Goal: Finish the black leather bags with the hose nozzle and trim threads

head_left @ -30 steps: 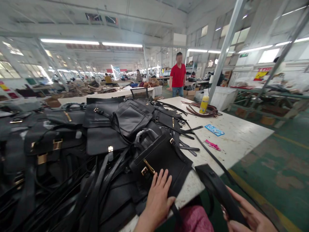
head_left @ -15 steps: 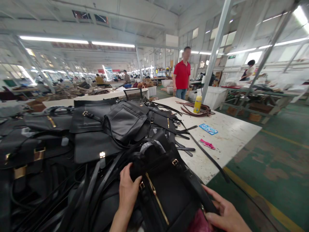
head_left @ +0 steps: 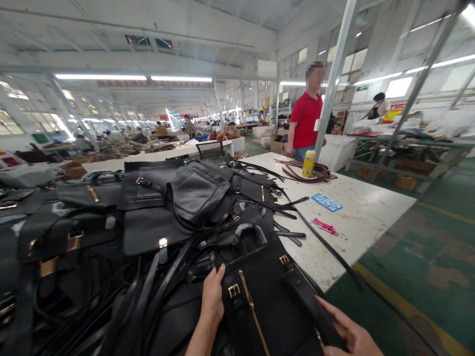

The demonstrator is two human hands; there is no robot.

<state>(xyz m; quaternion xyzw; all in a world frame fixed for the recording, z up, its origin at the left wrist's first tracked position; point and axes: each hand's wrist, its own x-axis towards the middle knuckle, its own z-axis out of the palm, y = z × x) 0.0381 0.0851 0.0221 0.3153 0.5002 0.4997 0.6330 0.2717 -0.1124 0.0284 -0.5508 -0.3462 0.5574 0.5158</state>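
A black backpack [head_left: 274, 306] with a gold zip and gold buckles lies in front of me at the table's near edge. My left hand [head_left: 213, 299] is closed on its left upper edge, thumb towards the zip and the other fingers mostly hidden. On the right, my right hand [head_left: 351, 329] grips the bag's side by a wide black strap [head_left: 309, 304]; part of that hand is cut off by the frame. The bag's lower end is also out of view.
Black bags [head_left: 200, 190] and loose straps pile up on the left. On the white table [head_left: 363, 210] lie a pink cutter [head_left: 325, 226], a blue card [head_left: 326, 202], brown straps [head_left: 324, 173] and a yellow bottle [head_left: 308, 164]. A person in red [head_left: 306, 121] stands beyond.
The backpack's front has turned flatter and more towards me, and the pink patch at its lower right no longer shows. My left hand has shifted right. The person in red has moved right.
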